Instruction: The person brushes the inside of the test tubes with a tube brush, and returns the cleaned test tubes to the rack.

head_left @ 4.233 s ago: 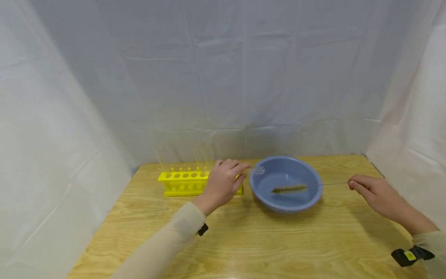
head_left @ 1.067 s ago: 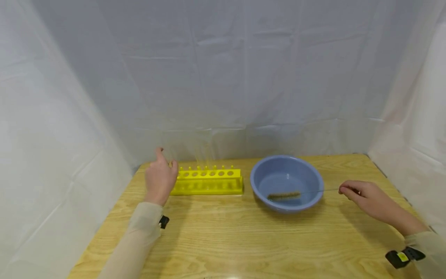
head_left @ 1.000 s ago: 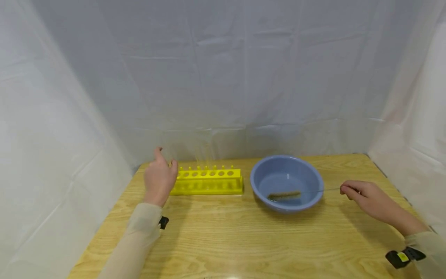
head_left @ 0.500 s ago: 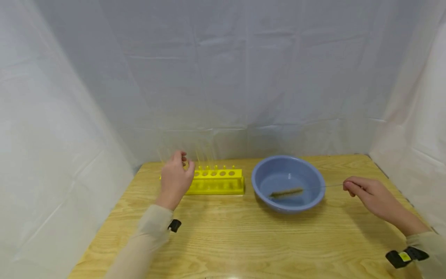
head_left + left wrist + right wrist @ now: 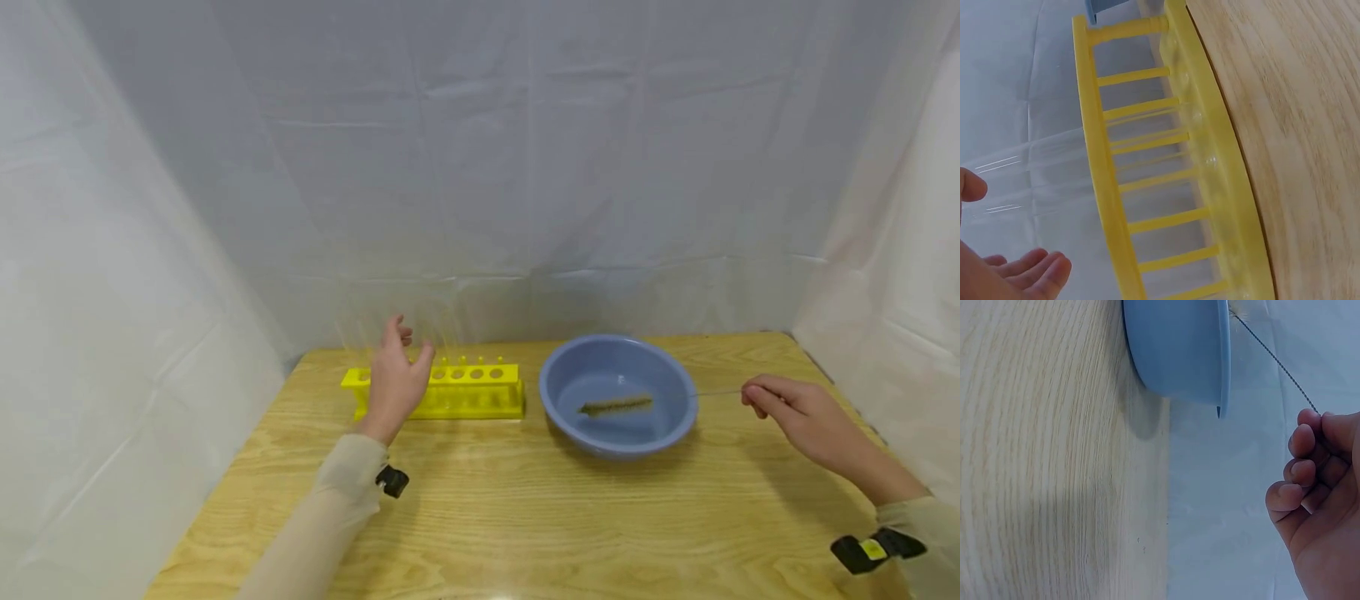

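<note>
My left hand (image 5: 397, 375) is raised at the yellow test tube rack (image 5: 480, 408), covering part of its left half in the head view. Its thumb and fingers are spread apart and grip nothing. Clear test tubes (image 5: 1004, 164) stand in the rack and, in the left wrist view, reach up toward the gap between thumb and fingers. At the right, my right hand (image 5: 806, 421) pinches the twisted wire handle (image 5: 1275, 359) of a test tube brush between thumb and forefinger. The brush's brown bristles (image 5: 618, 406) are over the inside of the blue basin (image 5: 566, 433).
The rack and basin stand side by side toward the back of the wooden table (image 5: 510, 517). White sheeting (image 5: 480, 167) hangs behind and on both sides. Each wrist wears a black strap (image 5: 392, 481).
Earlier my left hand held a test tube beside the basin, then was at the rack's left end with fingers apart. It has since shifted right along the rack. The brush has tilted slightly.
</note>
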